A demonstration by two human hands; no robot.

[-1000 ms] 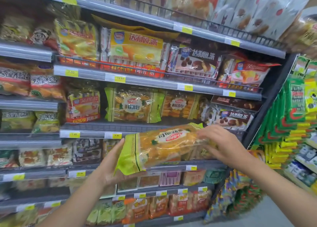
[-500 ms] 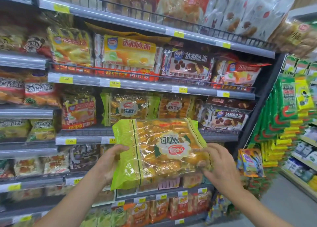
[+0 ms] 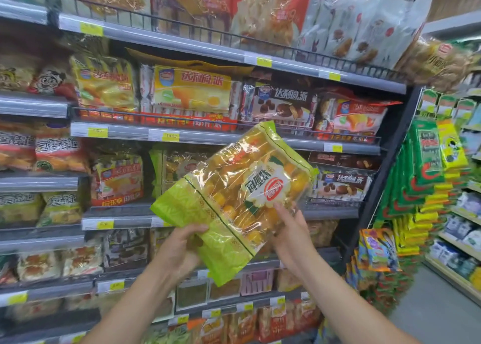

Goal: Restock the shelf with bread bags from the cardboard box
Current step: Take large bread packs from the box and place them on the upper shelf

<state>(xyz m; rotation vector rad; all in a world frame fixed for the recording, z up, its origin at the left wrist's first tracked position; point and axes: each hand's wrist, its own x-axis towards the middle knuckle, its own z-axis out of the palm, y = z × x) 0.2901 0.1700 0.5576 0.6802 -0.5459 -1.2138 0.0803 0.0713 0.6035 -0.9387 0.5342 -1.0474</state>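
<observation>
Bread bag (image 3: 234, 200) is up in front of us, tilted, between our two hands and clear of the shelf (image 3: 208, 138). Our left hand (image 3: 179, 250) grips its lower green end, fingers curled round the edge with the thumb on the front. Our right hand (image 3: 291, 231) lies against the bag's lower right side; its fingers reach up nearly straight onto the clear plastic just below the round red and white label, and we cannot see the thumb. Golden rolls show through the clear middle of the bag, and the other green end points up and to the right.

Behind it, on the shelf level with the bag, stand matching bags of rolls (image 3: 177, 172), partly hidden. To their left is a red and yellow cake pack (image 3: 117, 179), to their right chocolate pie packs (image 3: 341, 185). Yellow price tags (image 3: 170, 136) line the grey shelf edges. Farther right, green packets (image 3: 426, 156) hang in a column beside the aisle floor (image 3: 437, 307).
</observation>
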